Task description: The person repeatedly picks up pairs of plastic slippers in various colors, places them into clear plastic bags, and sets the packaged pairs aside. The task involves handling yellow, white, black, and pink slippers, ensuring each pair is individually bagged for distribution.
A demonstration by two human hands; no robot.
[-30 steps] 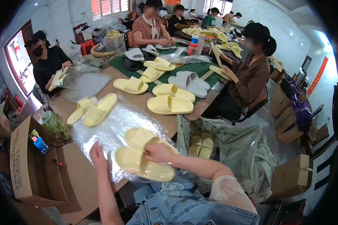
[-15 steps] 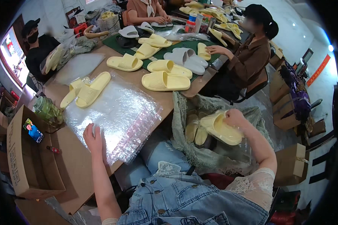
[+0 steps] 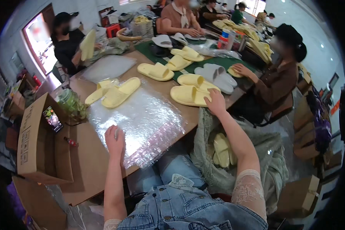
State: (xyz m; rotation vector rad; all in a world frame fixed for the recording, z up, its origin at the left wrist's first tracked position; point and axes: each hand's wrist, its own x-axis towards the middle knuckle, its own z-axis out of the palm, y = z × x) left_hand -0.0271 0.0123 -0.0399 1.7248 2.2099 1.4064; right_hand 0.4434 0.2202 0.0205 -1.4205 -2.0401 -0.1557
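My left hand point(image 3: 115, 138) lies on a stack of clear plastic bags point(image 3: 142, 111), its fingers loosely bent and apart. At the table's right edge my right hand point(image 3: 217, 102) has its thumb and fingers closed about the heel end of the nearer yellow slipper point(image 3: 188, 98), which lies flat. Just behind it is another yellow slipper point(image 3: 191, 79). A pair of yellow slippers rests on the far end of the bags, the front one point(image 3: 120, 93) covering part of the other point(image 3: 99, 91). The sack point(image 3: 253, 153) by my right leg holds bagged yellow slippers point(image 3: 223, 151).
A cardboard box point(image 3: 38, 142) with a lit phone point(image 3: 53, 119) stands at the left, beside a green-filled plastic bag point(image 3: 71, 103). Grey slippers point(image 3: 216, 76) and more yellow ones lie on the green mat. Co-workers sit at the far left, far side and right.
My right hand has let go of the bagged yellow slippers, now in the sack, and moved up to a slipper on the table. My left hand stays on the bags. The view has shifted.
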